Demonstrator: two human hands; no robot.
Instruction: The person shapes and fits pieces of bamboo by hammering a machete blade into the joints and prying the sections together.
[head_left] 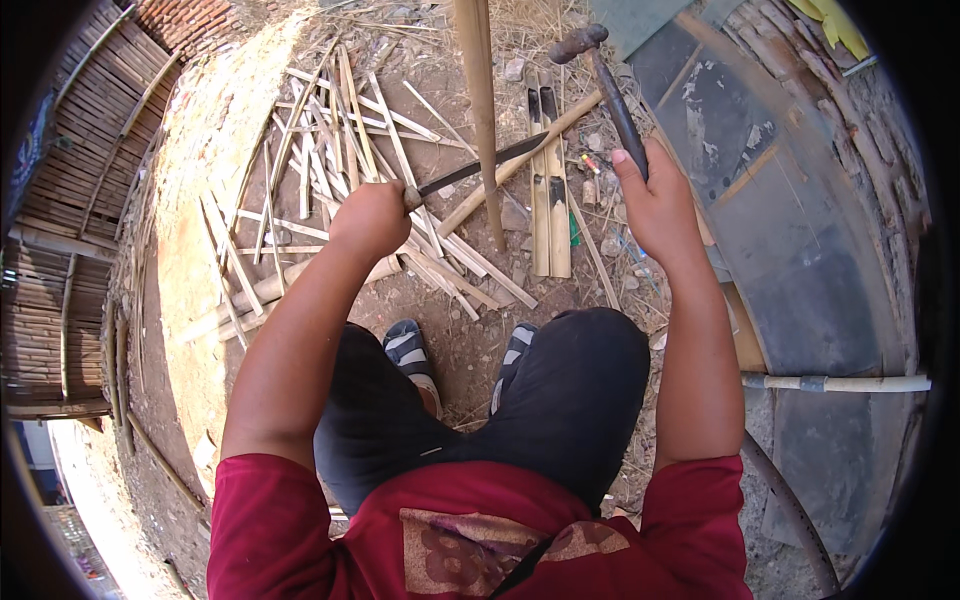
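My left hand [368, 220] grips the handle of a long dark knife [487, 163], whose blade lies across an upright bamboo pole [481, 110] standing in front of me. My right hand [655, 195] is closed on the dark handle of a hammer [612, 88], raised with its rusty head up and to the left, above the knife blade. The pole's foot rests on the dirt ground just beyond my knees. My two striped sandals [410, 352] show below the hands.
Many split bamboo strips [330, 140] lie scattered on the dirt to the left and ahead. Two wider split halves [549, 190] lie right of the pole. A dark curved slab [800, 250] and a white pipe [840, 383] are at the right. A woven bamboo wall [70, 200] stands at far left.
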